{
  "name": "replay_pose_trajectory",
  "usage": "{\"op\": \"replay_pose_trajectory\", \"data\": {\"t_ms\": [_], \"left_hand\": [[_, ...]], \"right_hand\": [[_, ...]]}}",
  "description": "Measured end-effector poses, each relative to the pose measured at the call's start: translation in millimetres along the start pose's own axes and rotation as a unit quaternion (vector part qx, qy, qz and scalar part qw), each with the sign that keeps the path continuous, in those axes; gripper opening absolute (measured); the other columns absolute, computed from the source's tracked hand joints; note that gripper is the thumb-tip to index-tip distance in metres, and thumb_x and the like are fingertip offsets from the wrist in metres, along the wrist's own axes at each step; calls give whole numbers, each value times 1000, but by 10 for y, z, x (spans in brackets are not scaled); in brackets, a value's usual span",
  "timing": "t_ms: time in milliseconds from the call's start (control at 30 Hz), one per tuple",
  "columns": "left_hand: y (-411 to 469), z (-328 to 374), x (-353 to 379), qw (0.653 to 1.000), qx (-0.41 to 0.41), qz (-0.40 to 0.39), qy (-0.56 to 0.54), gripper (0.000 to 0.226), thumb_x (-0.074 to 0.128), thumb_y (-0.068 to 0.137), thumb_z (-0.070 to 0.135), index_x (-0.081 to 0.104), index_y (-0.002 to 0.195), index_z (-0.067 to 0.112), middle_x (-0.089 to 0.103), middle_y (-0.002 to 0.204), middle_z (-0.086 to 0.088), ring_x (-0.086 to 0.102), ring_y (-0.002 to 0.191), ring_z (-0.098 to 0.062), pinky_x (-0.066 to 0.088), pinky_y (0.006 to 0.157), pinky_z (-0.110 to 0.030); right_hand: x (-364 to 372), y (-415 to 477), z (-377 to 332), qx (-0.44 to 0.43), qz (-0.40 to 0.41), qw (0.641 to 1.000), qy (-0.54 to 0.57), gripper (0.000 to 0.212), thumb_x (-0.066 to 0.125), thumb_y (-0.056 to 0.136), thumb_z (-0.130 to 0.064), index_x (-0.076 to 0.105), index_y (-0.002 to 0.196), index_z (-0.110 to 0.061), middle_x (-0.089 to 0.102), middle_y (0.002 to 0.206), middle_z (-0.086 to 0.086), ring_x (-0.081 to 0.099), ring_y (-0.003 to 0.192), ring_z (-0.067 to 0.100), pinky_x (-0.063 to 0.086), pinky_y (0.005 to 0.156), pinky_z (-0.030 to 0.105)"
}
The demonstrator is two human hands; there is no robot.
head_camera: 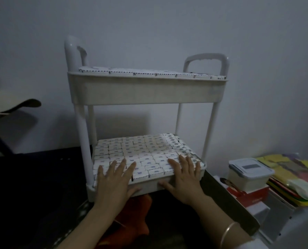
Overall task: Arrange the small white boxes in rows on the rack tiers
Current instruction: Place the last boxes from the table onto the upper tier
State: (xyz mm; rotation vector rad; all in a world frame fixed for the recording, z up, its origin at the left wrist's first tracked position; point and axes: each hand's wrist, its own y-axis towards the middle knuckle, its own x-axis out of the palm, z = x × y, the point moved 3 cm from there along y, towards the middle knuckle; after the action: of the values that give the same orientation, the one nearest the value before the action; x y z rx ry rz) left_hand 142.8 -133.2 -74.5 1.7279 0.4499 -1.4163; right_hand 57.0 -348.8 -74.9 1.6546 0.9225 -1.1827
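Dim bluish wall [167, 24] behind and a dark tabletop [32, 177] below fill the head view. On the tabletop stands a white plastic two-tier rack [146, 92] with a looped handle at each end.

Small white boxes [140, 150] with bluish print fill the lower tier [149, 185] in close rows, edge to edge and standing a little above its rim. More of them line the top tier [149, 73].

The left hand [113, 178] lies flat on the front-left boxes, fingers straight and spread, thumb down against the tier's front wall. The right hand [183, 178] mirrors it at the front right, a gold bangle [227, 232] on its wrist. Neither hand grips anything.

The boxes look like thin card: light, easy to dent, and likely to slide or tip against their neighbours. Even pressure from flat palms should level them best. A single one is probably best pinched by its short sides. The rack looks light too and may slide if pushed hard.

To the right, a clip-lid plastic container [250, 170] sits on a red box [248, 194] beside stacked coloured folders [293, 177]. An orange cloth [137, 212] lies in front of the rack
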Motion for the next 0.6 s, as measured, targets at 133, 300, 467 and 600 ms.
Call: {"op": "replay_pose_trajectory", "data": {"t_ms": [133,300,467,600], "left_hand": [[374,-161,139,1000,-23,-15,4,85,79,54,66,64,126,24,65,125,-13,63,110,-38,43,89,-69],[782,-286,304,999,-22,-17,24,86,83,48,65,67,122,23,67,120,-13,66,105,-38,45,85,-69],[1110,-383,467,999,-31,-7,36,86,83,46,66,69,120,24,68,119,-13,67,103,-38,46,83,-70],[1199,-408,490,999,-19,11,40,87,81,47,68,68,121,25,68,119,-13,66,105,-37,46,83,-69]], "right_hand": [[107,483,-22,-16,-3,1000,-11,100,11,65,-92,4,149,-40,-11,161,5,-20,146,29,-18,114,55],[242,959,2,-17,0,1000,-14,101,10,63,-93,4,150,-40,-10,161,6,-19,146,29,-17,114,56],[337,1286,22,-6,2,1000,-21,87,31,79,-83,5,150,-39,-8,162,6,-17,147,29,-15,114,56],[378,1404,57,-12,11,999,-30,88,31,78,-84,5,150,-40,-6,161,6,-15,147,29,-15,114,56]]}}
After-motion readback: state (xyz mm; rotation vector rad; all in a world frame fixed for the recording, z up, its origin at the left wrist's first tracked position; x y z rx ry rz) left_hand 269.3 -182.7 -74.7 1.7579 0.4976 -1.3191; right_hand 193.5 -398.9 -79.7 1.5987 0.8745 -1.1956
